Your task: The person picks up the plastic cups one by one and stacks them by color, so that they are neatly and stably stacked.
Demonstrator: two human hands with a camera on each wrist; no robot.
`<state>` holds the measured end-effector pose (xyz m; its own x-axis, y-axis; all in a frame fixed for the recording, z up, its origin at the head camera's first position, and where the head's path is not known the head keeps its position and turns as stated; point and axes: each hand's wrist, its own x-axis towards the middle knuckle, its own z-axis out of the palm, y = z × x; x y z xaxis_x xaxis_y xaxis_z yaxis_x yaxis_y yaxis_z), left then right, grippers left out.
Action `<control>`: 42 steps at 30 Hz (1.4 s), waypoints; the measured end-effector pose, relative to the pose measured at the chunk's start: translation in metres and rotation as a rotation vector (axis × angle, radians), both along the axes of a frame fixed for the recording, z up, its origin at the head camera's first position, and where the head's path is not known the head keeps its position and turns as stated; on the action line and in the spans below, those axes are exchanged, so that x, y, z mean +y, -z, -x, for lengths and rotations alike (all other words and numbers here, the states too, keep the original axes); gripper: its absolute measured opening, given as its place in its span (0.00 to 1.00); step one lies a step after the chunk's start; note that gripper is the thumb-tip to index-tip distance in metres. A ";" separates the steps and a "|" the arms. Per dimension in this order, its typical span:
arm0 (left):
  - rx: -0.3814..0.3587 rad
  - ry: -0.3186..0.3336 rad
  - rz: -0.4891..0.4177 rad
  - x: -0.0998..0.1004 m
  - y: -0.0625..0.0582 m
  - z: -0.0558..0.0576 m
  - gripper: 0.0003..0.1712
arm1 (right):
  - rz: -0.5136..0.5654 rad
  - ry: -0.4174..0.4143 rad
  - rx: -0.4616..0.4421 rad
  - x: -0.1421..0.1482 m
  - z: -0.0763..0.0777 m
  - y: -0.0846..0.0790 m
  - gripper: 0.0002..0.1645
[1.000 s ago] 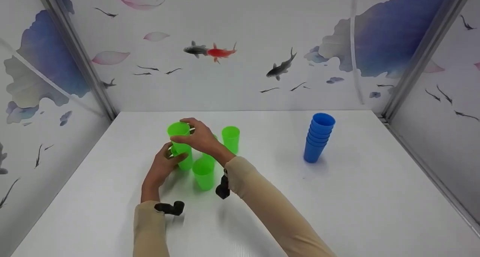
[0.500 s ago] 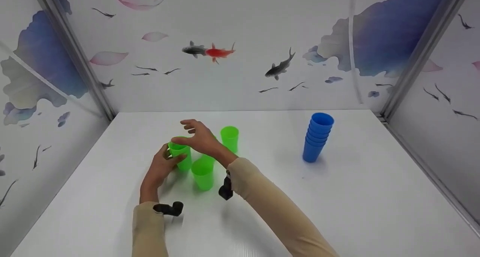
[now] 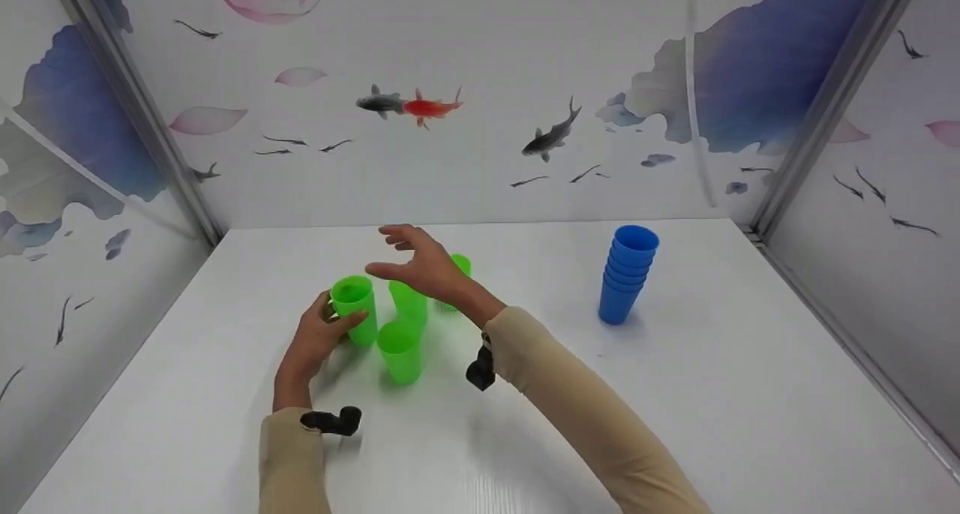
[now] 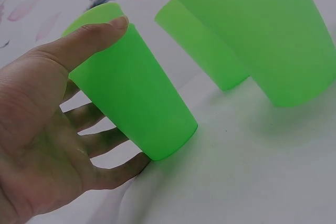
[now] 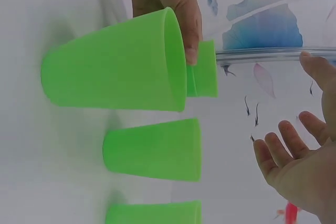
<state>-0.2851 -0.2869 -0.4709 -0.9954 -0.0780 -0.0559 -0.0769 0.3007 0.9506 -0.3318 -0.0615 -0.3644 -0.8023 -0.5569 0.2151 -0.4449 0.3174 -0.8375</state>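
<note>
My left hand (image 3: 315,338) holds an upright green cup (image 3: 354,311) at the left of the group. In the left wrist view its thumb lies near the rim of that cup (image 4: 131,93), with the fingers round the far side. A rim band on the held cup (image 5: 206,69) in the right wrist view suggests a second cup nested inside. My right hand (image 3: 424,263) hovers empty above the cups, its fingers (image 5: 278,150) spread and relaxed. Three single green cups stand beside: one in front (image 3: 400,353), one behind it (image 3: 409,300), and a partly hidden one (image 3: 460,265) at the back right.
A stack of several blue cups (image 3: 628,274) stands on the right of the white table (image 3: 675,409). Printed wall panels (image 3: 480,169) close the table in at the back and both sides.
My right hand lowered a green cup into the one in my left hand and let go. It has since moved right and slightly up, away from the rim. My left hand keeps its hold.
</note>
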 end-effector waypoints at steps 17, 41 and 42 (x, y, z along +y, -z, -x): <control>0.021 0.013 -0.038 -0.001 0.000 -0.003 0.51 | -0.038 0.089 0.067 0.053 0.022 0.016 0.45; 0.029 0.012 -0.060 0.000 0.001 0.000 0.51 | 0.009 0.241 -0.124 0.068 0.043 0.073 0.49; 0.028 0.012 -0.061 0.000 0.000 0.000 0.51 | 0.015 0.247 -0.138 0.067 0.043 0.075 0.49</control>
<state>-0.2848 -0.2868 -0.4714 -0.9975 -0.0631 -0.0327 -0.0471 0.2427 0.9690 -0.3749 0.0057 -0.4390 -0.9354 -0.3389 0.1009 -0.2371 0.3893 -0.8901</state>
